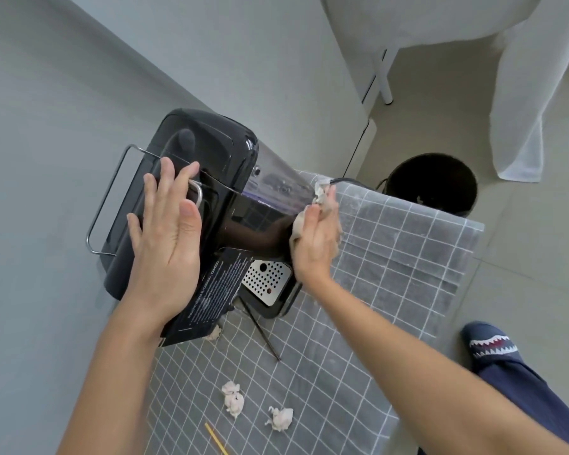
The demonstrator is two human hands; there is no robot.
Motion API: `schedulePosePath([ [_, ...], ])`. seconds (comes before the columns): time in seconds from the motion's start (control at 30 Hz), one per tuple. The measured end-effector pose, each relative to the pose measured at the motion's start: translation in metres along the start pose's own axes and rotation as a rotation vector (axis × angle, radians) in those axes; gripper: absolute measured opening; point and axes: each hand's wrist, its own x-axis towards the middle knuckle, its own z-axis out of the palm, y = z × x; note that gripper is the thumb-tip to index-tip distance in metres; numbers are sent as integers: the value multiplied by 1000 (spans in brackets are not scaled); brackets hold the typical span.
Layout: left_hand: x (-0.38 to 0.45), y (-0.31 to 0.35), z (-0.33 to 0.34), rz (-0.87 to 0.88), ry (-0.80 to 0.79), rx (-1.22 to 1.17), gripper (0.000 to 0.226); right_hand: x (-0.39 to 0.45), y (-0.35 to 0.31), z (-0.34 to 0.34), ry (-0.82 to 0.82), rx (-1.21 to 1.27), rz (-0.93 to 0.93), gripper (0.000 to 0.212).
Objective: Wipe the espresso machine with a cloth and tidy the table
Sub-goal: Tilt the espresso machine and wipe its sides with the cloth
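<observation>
Espresso machine [191, 205], glossy black, stands at the far end of the table [408, 244], which is covered by a grey cloth with a white grid; the machine's back is close to the pale wall [63, 110]. A chrome wire rail [107, 198] runs around its top, and a perforated metal drip tray [266, 281] shows at its base. Left hand [166, 234] lies flat on the top of the machine, fingers spread and extended, palm pressed down and gripping nothing. Right hand [316, 239] is closed around a crumpled pale cloth [322, 192] and holds it against the machine's shiny side panel, beside the clear water tank [276, 185]. A black printed booklet [207, 300] leans against the front of the machine, beneath the left wrist. On the tablecloth nearer the viewer lie a thin dark stick [260, 330], a small paper scrap [213, 333] touching the booklet's lower edge, two crumpled paper wads [233, 398] [280, 418] set just apart from each other, and a yellow stick [216, 438] at the lower edge of the view. Beyond the table's far corner a black bin [437, 185] stands on the floor, with a white draped fabric [523, 93] hanging behind it. A foot in a dark slipper with a shark-tooth pattern [490, 346] is on the floor to the right.
</observation>
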Motion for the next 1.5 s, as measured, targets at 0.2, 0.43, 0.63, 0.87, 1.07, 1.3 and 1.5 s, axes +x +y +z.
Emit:
schedulePosePath([
  [0.2, -2, -3, 1, 12, 9, 5, 50, -38, 34, -20, -179, 15, -96, 57],
  [0.43, 2, -3, 1, 8, -2, -4, 50, 35, 13, -12, -68, -18, -52, 55],
  [0.63, 0, -3, 0, 8, 3, -8, 53, -39, 41, -25, -230, -36, -145, 58],
  [0.87, 1, -3, 1, 2, 0, 1, 52, 4, 0, 1, -9, 42, 16, 79],
  [1.07, 3, -3, 1, 6, 6, -1, 51, -54, -69, 8, -126, 223, -403, 68],
  [1.3, 2, -5, 1, 2, 14, -12, 51, -43, -29, 13, -26, 216, -256, 48],
  [1.5, 3, -4, 3, 11, 14, -10, 49, -32, -85, 10, -54, 168, -490, 54],
])
